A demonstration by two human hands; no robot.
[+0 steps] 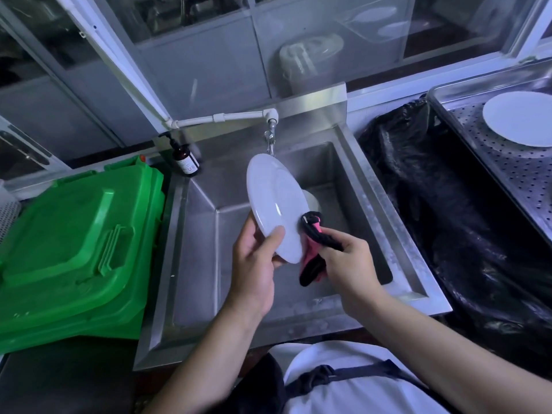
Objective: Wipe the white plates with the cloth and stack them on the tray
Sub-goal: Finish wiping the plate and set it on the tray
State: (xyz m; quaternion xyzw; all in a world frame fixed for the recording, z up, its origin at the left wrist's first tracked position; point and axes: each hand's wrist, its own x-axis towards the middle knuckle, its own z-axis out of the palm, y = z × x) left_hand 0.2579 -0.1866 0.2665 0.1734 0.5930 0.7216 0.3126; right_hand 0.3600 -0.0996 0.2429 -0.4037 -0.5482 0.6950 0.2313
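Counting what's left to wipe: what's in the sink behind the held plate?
Behind the held plate, a white dish edge shows in the sink. The plate covers the rest, so no count.

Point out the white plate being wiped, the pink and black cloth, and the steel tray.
round white plate (273, 201): head view, centre of its face.
pink and black cloth (312, 252): head view, pink middle fold.
perforated steel tray (513, 171): head view, bare perforated floor.

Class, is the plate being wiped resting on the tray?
No, the left hand holds the white plate tilted above the sink.
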